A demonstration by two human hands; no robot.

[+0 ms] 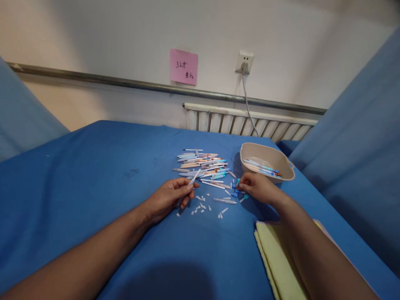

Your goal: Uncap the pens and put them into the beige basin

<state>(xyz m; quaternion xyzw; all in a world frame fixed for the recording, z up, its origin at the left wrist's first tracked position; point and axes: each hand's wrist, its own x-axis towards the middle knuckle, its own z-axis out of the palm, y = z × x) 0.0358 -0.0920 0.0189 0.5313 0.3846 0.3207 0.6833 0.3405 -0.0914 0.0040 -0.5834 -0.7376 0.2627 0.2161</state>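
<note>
My left hand point(173, 194) is closed around a pen part point(195, 176) whose white end points up and to the right. Fingers pinched together, my right hand point(253, 187) is at the small blue and teal pieces point(235, 191), just in front of the beige basin; what its fingertips hold is too small to make out. Behind and between the hands lies a pile of pens and pen parts point(203, 164). Small white tips point(201, 206) are scattered on the blue cloth, with a clear pen barrel point(225, 201) beside them.
The beige basin point(268, 151) at the right holds several pens. A folded yellow cloth point(278, 254) lies under my right forearm. Beyond the blue-covered table point(93, 175) are a radiator point(225, 121), a wall rail, and a socket with a plugged-in cable. Blue curtains hang on both sides.
</note>
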